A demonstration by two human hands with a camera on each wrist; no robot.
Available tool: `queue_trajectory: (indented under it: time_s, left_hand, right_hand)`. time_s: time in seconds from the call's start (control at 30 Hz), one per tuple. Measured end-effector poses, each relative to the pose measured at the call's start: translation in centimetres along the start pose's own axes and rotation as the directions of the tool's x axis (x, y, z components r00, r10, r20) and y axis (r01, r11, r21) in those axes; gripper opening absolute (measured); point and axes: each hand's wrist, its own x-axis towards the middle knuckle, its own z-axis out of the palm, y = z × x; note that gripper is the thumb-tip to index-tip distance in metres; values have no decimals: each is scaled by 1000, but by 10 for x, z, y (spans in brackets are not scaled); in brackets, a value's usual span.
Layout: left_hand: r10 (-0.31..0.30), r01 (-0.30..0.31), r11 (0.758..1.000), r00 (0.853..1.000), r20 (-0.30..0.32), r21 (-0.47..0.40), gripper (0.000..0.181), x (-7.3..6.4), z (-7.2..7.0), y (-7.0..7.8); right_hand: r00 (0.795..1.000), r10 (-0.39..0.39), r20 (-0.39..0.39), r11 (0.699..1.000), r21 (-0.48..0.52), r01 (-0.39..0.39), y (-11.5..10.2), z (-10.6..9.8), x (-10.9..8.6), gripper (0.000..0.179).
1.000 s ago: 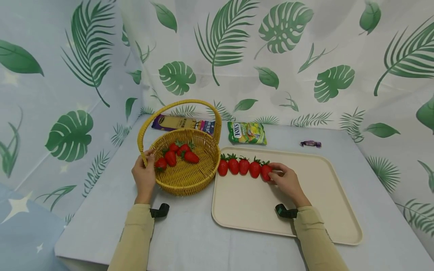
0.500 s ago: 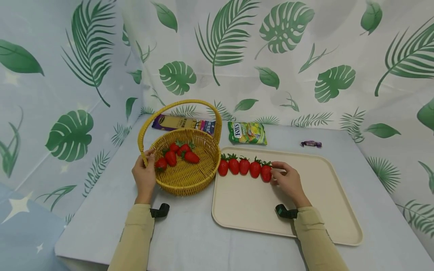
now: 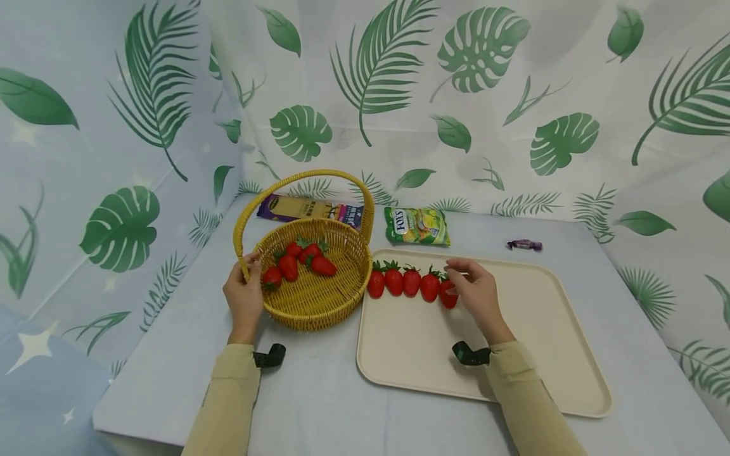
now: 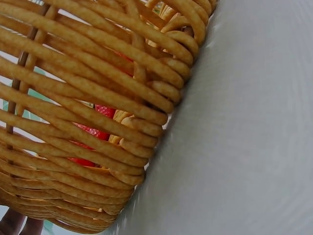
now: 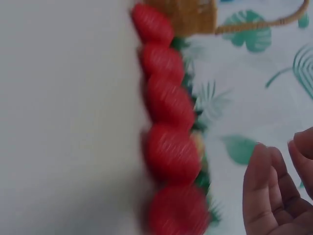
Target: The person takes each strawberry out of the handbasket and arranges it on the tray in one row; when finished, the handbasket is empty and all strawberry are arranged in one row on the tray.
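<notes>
My left hand (image 3: 244,301) holds the yellow wicker basket (image 3: 310,322) at its left rim, by the base of the arched handle. Several red strawberries (image 3: 289,268) lie inside it, towards the left and back. The basket's woven wall (image 4: 73,93) fills much of the left wrist view. On the beige tray (image 3: 416,348), a row of strawberries (image 3: 412,282) runs along the back left edge, leaves to the back. Over the row's right end is my right hand (image 3: 478,294), partly covering the last strawberry (image 3: 448,299). Nothing is held between its fingers, which stand apart from the thumb.
Behind the basket lies a purple and gold packet (image 3: 302,207). A green candy bag (image 3: 417,225) lies behind the tray, with a small purple wrapped candy (image 3: 525,244) farther right. Leaf-printed cloth (image 3: 399,145) rises at the back and sides of the white table (image 3: 319,386).
My right hand has let go of the last strawberry in the row, then lifted and shifted slightly left above it. My left hand and the basket stay in place.
</notes>
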Motion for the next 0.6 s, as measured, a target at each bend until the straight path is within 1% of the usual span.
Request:
queue_trajectory:
  time_s: [0.07,0.13,0.2,0.3,0.37,0.43,0.6]
  left_hand:
    - [7,-7,1000,1000,-1,-3,21,0,0,0]
    - [17,-17,1000,1000,-4,-7,21,-1,0,1]
    - [13,-13,1000,1000,0,-12,20,-3,-1,11]
    - [15,-14,1000,1000,3,-18,21,-3,-1,11]
    - [7,-7,1000,1000,8,-22,19,-3,-1,14]
    - [12,-12,999,1000,8,-30,20,-3,-1,12]
    - [3,-3,1000,1000,17,-17,19,-10,-3,40]
  right_hand:
    - [998,-28,56,999,20,27,-13,8,2,31]
    - [991,-70,113,997,46,65,-27,17,5,30]
    - [980,-99,171,994,66,88,-48,27,3,29]
    - [961,-146,237,988,74,132,-64,47,4,26]
    - [947,-165,275,986,66,152,-72,63,5,24]
    - [932,-193,308,981,60,183,-69,79,9,22]
    - [892,-237,385,970,48,238,-77,113,9,23]
